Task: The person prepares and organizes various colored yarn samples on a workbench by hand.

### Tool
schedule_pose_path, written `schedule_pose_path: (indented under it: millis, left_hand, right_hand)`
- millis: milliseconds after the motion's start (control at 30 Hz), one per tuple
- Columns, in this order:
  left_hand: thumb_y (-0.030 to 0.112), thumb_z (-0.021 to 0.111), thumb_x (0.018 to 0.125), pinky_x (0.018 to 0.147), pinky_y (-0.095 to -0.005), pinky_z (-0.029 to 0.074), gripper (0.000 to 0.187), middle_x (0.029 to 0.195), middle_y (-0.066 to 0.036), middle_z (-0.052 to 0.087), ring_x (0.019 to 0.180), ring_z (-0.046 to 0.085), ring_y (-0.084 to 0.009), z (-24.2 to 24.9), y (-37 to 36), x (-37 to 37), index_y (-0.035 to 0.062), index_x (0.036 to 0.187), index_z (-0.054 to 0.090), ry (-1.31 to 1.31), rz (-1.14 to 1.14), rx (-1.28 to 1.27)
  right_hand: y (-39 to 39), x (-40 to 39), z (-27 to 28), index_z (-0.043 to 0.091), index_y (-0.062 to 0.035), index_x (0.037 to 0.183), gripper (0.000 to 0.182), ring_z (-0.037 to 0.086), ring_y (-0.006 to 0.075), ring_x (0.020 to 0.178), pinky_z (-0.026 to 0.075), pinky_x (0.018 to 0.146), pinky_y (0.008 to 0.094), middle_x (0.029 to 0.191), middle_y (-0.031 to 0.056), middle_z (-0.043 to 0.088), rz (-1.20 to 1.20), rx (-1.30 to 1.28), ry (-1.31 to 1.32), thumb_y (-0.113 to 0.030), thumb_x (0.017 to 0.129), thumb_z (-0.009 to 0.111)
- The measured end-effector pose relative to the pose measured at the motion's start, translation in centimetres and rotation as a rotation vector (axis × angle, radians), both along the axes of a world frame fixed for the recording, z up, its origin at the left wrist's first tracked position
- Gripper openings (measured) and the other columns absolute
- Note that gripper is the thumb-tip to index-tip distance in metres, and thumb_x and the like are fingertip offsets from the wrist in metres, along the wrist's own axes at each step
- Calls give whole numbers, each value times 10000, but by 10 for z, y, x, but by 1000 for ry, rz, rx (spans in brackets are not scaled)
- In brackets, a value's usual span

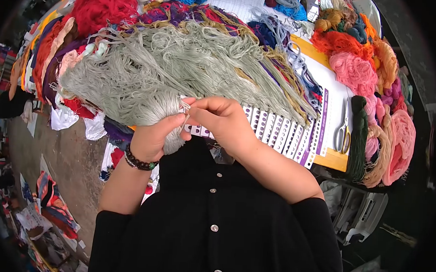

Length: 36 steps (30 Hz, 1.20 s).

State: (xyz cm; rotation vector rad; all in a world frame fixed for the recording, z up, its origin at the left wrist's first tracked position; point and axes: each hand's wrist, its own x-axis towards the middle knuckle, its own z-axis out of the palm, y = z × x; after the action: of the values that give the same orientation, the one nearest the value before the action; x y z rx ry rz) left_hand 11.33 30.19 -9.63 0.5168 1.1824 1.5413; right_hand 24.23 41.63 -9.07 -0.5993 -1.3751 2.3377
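Closest to me, past the black shirt (253, 211), the left hand (148, 141), beaded bracelet (140, 164) at its wrist, has its grip clamped around the grey skein (160, 108), thumb over the gathered neck. The right hand (223, 121) comes in from the other side, thumb and fingertips together on what looks like a pale strand (186, 115) just beside that thumb; how firmly, I cannot tell. That seems the relation that counts: the neck sits between the two grips, the left around the bundle, the right only at its near edge. From there the skein runs away and leftward into the grey heap (182, 60), which lies crosswise over the worktop (331, 160). Beyond the right hand are punched cards (287, 134), then scissors (344, 132) well apart; farthest off, red yarn (106, 7) and a printed sheet (237, 4).
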Motion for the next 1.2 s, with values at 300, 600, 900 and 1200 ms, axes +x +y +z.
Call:
schedule_pose_path:
  millis: [300, 600, 900, 1200]
  left_hand:
    - [140, 556, 890, 657, -261, 498, 258, 981, -78, 635, 895, 613, -164, -9, -1, 8, -26, 1086, 583, 82, 105, 7]
    - [39, 509, 844, 802, -294, 452, 404, 874, -94, 641, 799, 603, -162, -8, -3, 10, -46, 1238, 477, 114, 15, 156]
    - [23, 519, 839, 649, -234, 469, 439, 957, -75, 613, 755, 584, -119, -7, -1, 21, -20, 1272, 461, 137, 10, 129]
    - [53, 499, 858, 508, -222, 461, 400, 991, -99, 623, 766, 603, -135, -2, -2, 17, -67, 1239, 466, 13, 51, 29]
  right_hand:
    - [0, 4, -10, 630, 47, 853, 132, 601, 117, 766, 463, 764, 247, 828, 80, 650, 42, 42, -37, -68, 831, 570]
    - [8, 2, -2, 630, -12, 789, 144, 457, 83, 557, 344, 568, 227, 551, -7, 497, 47, -215, -27, -149, 822, 601]
    - [0, -3, -13, 599, 11, 759, 109, 566, 98, 647, 431, 638, 225, 651, 42, 586, 116, -205, -4, -63, 832, 567]
    - [-3, 0, -2, 590, 33, 772, 117, 598, 160, 570, 476, 607, 272, 667, 73, 586, 41, -114, 36, -66, 832, 572]
